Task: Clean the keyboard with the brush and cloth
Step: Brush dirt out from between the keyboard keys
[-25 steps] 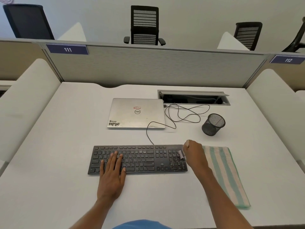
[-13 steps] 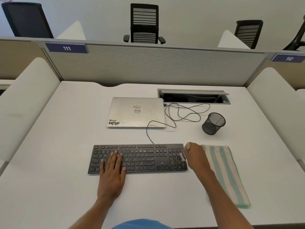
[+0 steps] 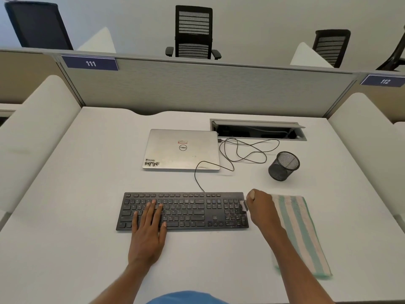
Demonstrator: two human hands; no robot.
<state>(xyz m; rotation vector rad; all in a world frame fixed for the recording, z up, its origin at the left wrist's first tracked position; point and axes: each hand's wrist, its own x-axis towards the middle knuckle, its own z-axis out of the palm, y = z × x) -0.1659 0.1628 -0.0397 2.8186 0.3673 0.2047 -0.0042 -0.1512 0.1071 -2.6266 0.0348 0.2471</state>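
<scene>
At the desk (image 3: pixel 76 216) front edge, pins stiff, probably light keyboard (image 3: pixel 192 212) under flat spread left hand (image 3: pixel 149 229), grips small brush (image 3: pixel 243 205) in curled right hand (image 3: pixel 260 209).

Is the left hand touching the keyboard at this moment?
Touching. The head view shows the left hand lying flat on the keyboard, straight fingers resting across its keys.

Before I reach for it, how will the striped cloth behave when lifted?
The striped cloth likely droops and may unfold: it lies limp and flat on the desk. Its towel-like weave suggests little slip. It looks thin, so probably light.
</scene>
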